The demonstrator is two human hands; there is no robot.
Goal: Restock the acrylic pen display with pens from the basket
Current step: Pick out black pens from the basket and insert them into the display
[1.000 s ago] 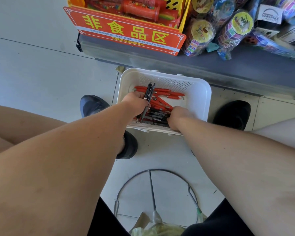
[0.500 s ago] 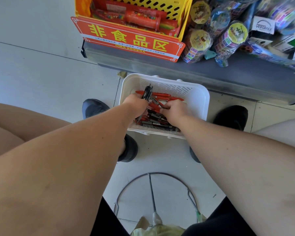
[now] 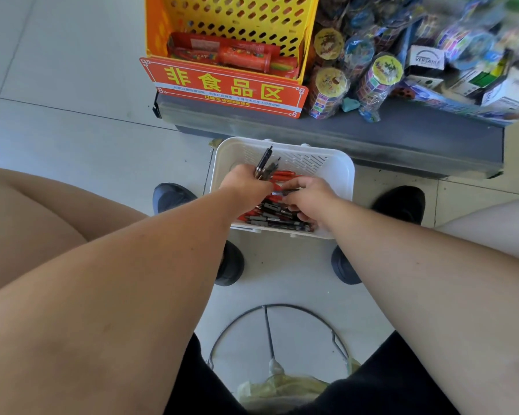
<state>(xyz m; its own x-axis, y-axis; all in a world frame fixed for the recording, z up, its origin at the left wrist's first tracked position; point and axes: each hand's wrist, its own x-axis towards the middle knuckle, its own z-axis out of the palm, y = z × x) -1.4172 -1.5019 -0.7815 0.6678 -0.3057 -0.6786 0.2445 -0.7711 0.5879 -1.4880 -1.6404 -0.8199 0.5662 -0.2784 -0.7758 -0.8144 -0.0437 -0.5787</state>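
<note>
A white plastic basket [image 3: 336, 166] sits on the floor between my feet, holding several red and black pens [image 3: 277, 218]. My left hand [image 3: 246, 187] is over the basket's left side and grips a small bunch of black pens [image 3: 263, 164] that stick up and away from me. My right hand [image 3: 307, 197] is inside the basket, fingers curled and pinching a dark pen [image 3: 286, 192] just right of the left hand. The acrylic pen display is not in view.
A grey low shelf base [image 3: 402, 136] runs behind the basket. On it stand a yellow perforated crate [image 3: 231, 22] with a red sign [image 3: 222, 85] and wrapped toy rolls [image 3: 330, 85]. My black shoes [image 3: 402, 202] flank the basket. A wire ring [image 3: 270, 313] lies on the floor near me.
My right hand has moved up from the basket's near edge to the middle and picked a dark pen. The left hand has lifted its bunch slightly. The camera has tilted forward.
</note>
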